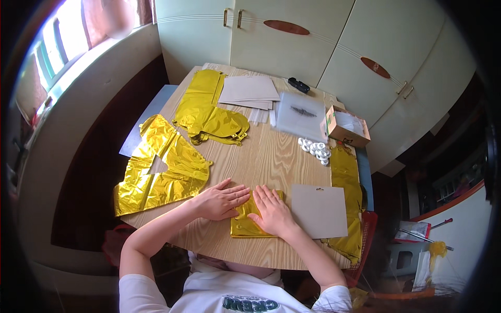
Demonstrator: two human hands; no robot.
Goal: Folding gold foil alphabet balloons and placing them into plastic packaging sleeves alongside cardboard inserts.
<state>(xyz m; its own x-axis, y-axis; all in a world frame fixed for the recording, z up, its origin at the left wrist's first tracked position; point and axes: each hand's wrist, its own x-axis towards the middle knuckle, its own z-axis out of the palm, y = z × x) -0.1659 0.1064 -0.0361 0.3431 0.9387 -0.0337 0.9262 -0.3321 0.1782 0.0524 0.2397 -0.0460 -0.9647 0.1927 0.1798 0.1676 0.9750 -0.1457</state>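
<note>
A gold foil balloon, folded into a flat rectangle (254, 229), lies on the wooden table in front of me. My right hand (273, 213) rests flat on it, fingers stretched out. Over its upper left edge lies my left hand (222, 201), also flat with straight fingers, partly on the foil and partly over the table. To the right of the folded foil is a grey-beige card (319, 211) with a small hanging slot. On the left an unfolded, crinkled gold foil balloon (172, 180) spreads out, with an opening in its middle.
Stacked flat gold balloons (201, 99) lie far left, beside a pile of cards (249, 89) and white straws (257, 116). Clear plastic bags (297, 112), a black object (298, 85), white ribbon rolls (315, 150) and an open carton (348, 128) stand behind. More gold foil (345, 177) hangs over the right edge.
</note>
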